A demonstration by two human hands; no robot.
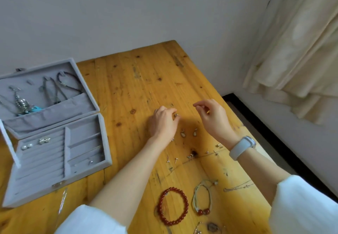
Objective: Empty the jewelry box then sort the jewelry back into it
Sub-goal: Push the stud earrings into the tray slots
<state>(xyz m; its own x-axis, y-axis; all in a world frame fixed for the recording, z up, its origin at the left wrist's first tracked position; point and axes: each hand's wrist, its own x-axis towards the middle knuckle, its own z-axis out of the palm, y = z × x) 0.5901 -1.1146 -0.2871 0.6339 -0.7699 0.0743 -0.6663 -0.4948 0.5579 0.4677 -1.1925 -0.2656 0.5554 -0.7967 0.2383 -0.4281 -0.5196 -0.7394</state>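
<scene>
The left hand's grip (163, 122) pinches a stud earring (177, 115) over the surface (139, 80); the right hand (213, 116) seems pinched on something tiny. Either could drop before reaching the jewelry box (60, 162).

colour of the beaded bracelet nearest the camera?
Dark red, the beaded bracelet on the wooden table; head view, the only one.

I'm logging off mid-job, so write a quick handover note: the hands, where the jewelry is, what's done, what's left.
Left hand: pinching a small stud just above the table.
Right hand: fingers pinched; whether it holds anything is unclear.
Box: open at left; necklaces hang in the lid, pearl studs and a silver pair sit in the ring rolls.
Left to sort: loose earrings, red bracelet, cord bracelet, chain and other pieces at the near edge.
</scene>
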